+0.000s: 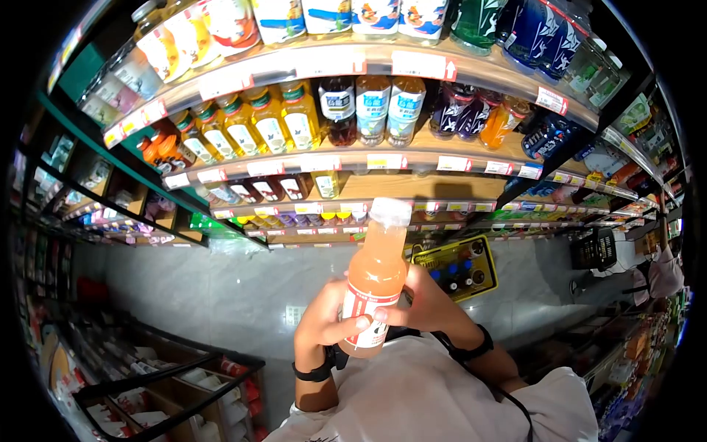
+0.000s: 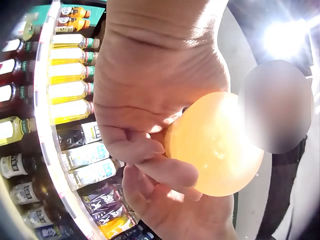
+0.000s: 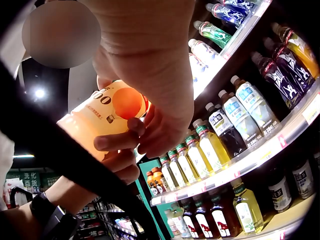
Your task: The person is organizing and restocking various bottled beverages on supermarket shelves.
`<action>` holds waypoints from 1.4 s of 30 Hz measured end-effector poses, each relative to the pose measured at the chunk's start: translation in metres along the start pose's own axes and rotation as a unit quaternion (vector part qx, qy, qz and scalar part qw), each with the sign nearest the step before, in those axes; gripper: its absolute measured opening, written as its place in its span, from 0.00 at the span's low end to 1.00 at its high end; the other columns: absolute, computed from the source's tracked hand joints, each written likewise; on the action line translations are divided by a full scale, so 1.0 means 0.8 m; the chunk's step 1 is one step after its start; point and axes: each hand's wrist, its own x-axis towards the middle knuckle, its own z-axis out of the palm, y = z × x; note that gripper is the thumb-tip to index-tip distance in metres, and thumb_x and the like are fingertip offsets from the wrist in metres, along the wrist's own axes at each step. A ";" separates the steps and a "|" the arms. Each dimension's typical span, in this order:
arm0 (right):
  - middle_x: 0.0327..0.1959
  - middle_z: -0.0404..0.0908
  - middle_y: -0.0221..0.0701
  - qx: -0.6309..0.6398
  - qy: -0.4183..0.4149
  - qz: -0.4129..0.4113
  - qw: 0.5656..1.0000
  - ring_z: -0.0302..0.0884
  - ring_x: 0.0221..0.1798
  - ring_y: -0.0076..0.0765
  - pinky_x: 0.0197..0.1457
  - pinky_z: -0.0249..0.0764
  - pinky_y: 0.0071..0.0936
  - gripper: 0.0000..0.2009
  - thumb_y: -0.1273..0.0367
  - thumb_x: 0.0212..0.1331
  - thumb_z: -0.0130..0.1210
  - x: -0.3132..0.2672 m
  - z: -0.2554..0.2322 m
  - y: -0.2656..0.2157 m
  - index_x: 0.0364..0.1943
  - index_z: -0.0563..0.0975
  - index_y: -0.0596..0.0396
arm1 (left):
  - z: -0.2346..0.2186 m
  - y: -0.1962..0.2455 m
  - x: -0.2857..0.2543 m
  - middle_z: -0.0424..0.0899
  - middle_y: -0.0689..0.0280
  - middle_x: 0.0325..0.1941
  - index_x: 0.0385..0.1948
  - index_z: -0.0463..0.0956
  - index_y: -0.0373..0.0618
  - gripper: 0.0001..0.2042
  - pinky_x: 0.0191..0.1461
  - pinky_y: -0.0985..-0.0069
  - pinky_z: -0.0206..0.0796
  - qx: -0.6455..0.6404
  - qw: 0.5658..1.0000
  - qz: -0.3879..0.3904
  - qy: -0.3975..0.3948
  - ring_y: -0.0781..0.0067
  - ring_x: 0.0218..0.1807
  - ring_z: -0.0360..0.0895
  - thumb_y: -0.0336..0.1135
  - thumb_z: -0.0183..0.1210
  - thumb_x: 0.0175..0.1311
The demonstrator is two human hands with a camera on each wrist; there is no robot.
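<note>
- Grips the orange-pink bottle (image 1: 377,272) with the left hand (image 1: 318,318), fingers curled round one side, and with the right hand (image 1: 427,303), likewise curled round the other; holds it tilted in front of the pale shirt (image 1: 412,383), above the floor (image 1: 243,287), cap (image 1: 391,212) towards the shelves (image 1: 420,188).
- Might slip downward through both hands, most likely from smooth, rounded walls and thumbs pressed only lightly on the label (image 1: 359,306); cannot tell from here how firm the hold is, or whether damp.
- Could roll or twist in the grip on a turn to read the label, through uneven push from the two thumbs.
- Might drop straight to the hard floor and dent, crack or leak, with nothing visible directly underneath to catch it.
- Could strike the yellow basket (image 1: 491,267) on a sideways fall, and jar the bottles inside, owing to its place just beyond the right hand.
- Might knock the cap against a shelf edge or the close-set bottles there on a careless reach forward, being the foremost part.
- Could misread the label, because of thumbs lying over part of the print and strong glare from the lamp (image 2: 285,40).
</note>
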 end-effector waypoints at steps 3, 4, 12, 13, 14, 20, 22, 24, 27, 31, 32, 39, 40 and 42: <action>0.60 0.80 0.34 0.006 -0.001 -0.004 1.000 0.74 0.64 0.28 0.70 0.67 0.33 0.32 0.62 0.56 0.69 0.003 -0.023 0.000 0.64 0.72 0.56 | -0.001 -0.010 0.015 0.86 0.58 0.43 0.51 0.77 0.33 0.22 0.53 0.69 0.74 -0.024 0.999 -0.021 -0.017 0.67 0.46 0.83 0.41 0.65 0.60; 0.62 0.78 0.36 0.017 0.007 -0.005 1.000 0.71 0.67 0.32 0.72 0.65 0.34 0.33 0.61 0.55 0.70 0.003 -0.031 0.000 0.65 0.72 0.55 | 0.000 -0.010 0.021 0.86 0.58 0.44 0.53 0.76 0.33 0.23 0.53 0.69 0.73 -0.030 0.999 -0.034 -0.016 0.68 0.47 0.82 0.39 0.65 0.60; 0.67 0.73 0.38 -0.246 0.168 -0.141 0.944 0.74 0.65 0.45 0.68 0.69 0.41 0.33 0.56 0.43 0.80 -0.010 -0.145 -0.096 0.54 0.81 0.55 | 0.026 0.020 0.132 0.86 0.57 0.48 0.57 0.74 0.34 0.23 0.58 0.68 0.73 0.100 0.993 0.052 0.036 0.68 0.49 0.82 0.39 0.65 0.66; 0.63 0.75 0.38 -0.233 0.188 -0.196 0.934 0.78 0.60 0.43 0.64 0.73 0.38 0.37 0.55 0.41 0.81 -0.012 -0.162 -0.112 0.56 0.78 0.56 | 0.024 0.018 0.145 0.85 0.58 0.53 0.60 0.72 0.34 0.26 0.59 0.70 0.72 0.077 0.992 0.064 0.072 0.70 0.53 0.80 0.40 0.67 0.65; 0.59 0.76 0.38 -0.234 0.249 -0.241 0.908 0.78 0.60 0.40 0.63 0.74 0.36 0.42 0.56 0.39 0.83 -0.015 -0.180 -0.119 0.60 0.73 0.56 | 0.023 0.027 0.157 0.85 0.58 0.53 0.60 0.72 0.34 0.26 0.59 0.70 0.72 0.082 0.992 0.076 0.063 0.70 0.53 0.80 0.40 0.67 0.65; 0.53 0.79 0.31 -0.524 0.424 -0.388 0.629 0.78 0.58 0.43 0.65 0.73 0.39 0.33 0.65 0.47 0.77 -0.031 -0.286 -0.302 0.58 0.72 0.53 | 0.001 0.047 0.182 0.86 0.47 0.50 0.52 0.73 0.30 0.18 0.55 0.72 0.73 0.054 0.994 0.066 0.068 0.70 0.48 0.82 0.35 0.62 0.70; 0.67 0.74 0.42 -0.526 0.450 -0.502 0.518 0.73 0.68 0.43 0.72 0.70 0.41 0.44 0.69 0.57 0.72 -0.019 -0.330 -0.351 0.74 0.58 0.63 | -0.006 0.038 0.183 0.86 0.47 0.50 0.52 0.74 0.29 0.16 0.55 0.72 0.74 0.066 0.992 0.083 0.069 0.69 0.47 0.83 0.33 0.61 0.71; 0.68 0.73 0.43 -0.559 0.507 -0.498 0.428 0.75 0.67 0.39 0.70 0.73 0.36 0.34 0.72 0.56 0.72 -0.009 -0.365 -0.407 0.67 0.69 0.64 | -0.009 0.031 0.180 0.86 0.49 0.48 0.51 0.74 0.29 0.16 0.54 0.72 0.74 0.022 0.993 0.079 0.084 0.69 0.47 0.83 0.32 0.61 0.71; 0.63 0.77 0.41 -0.566 0.501 -0.516 0.403 0.79 0.62 0.37 0.64 0.77 0.31 0.29 0.71 0.58 0.71 0.011 -0.424 -0.464 0.63 0.72 0.63 | -0.007 0.037 0.176 0.86 0.53 0.46 0.51 0.74 0.29 0.15 0.54 0.73 0.74 0.062 0.992 0.078 0.082 0.70 0.47 0.83 0.31 0.60 0.71; 0.58 0.80 0.40 -0.490 0.467 -0.533 0.508 0.80 0.60 0.36 0.60 0.79 0.31 0.31 0.62 0.60 0.71 0.032 -0.461 -0.503 0.64 0.70 0.57 | -0.016 0.034 0.164 0.86 0.56 0.45 0.51 0.75 0.28 0.15 0.53 0.73 0.75 0.087 0.990 0.065 0.091 0.72 0.47 0.82 0.31 0.60 0.70; 0.58 0.80 0.40 -0.489 0.465 -0.535 0.508 0.80 0.60 0.36 0.60 0.79 0.31 0.31 0.62 0.60 0.71 0.038 -0.466 -0.507 0.64 0.70 0.57 | -0.022 0.024 0.160 0.86 0.57 0.44 0.51 0.75 0.28 0.15 0.53 0.74 0.75 0.090 0.988 0.073 0.106 0.72 0.46 0.82 0.31 0.60 0.70; 0.54 0.83 0.41 -0.456 0.483 -0.473 0.578 0.82 0.56 0.35 0.60 0.78 0.32 0.29 0.61 0.59 0.71 0.052 -0.505 -0.529 0.60 0.72 0.61 | -0.034 0.020 0.137 0.86 0.58 0.43 0.49 0.76 0.28 0.14 0.52 0.76 0.74 0.084 0.982 0.053 0.161 0.73 0.46 0.82 0.32 0.60 0.70; 0.54 0.83 0.41 -0.458 0.484 -0.474 0.576 0.82 0.56 0.35 0.60 0.78 0.32 0.29 0.61 0.59 0.71 0.051 -0.509 -0.532 0.60 0.72 0.61 | -0.035 0.020 0.139 0.86 0.58 0.43 0.49 0.76 0.28 0.14 0.52 0.76 0.74 0.083 0.982 0.056 0.159 0.73 0.46 0.82 0.32 0.60 0.70; 0.54 0.83 0.40 -0.457 0.473 -0.446 0.607 0.82 0.56 0.35 0.60 0.78 0.32 0.28 0.62 0.58 0.72 0.050 -0.512 -0.538 0.58 0.73 0.61 | -0.037 0.017 0.138 0.86 0.58 0.43 0.49 0.76 0.29 0.14 0.52 0.76 0.74 0.070 0.982 0.072 0.163 0.74 0.45 0.82 0.32 0.59 0.70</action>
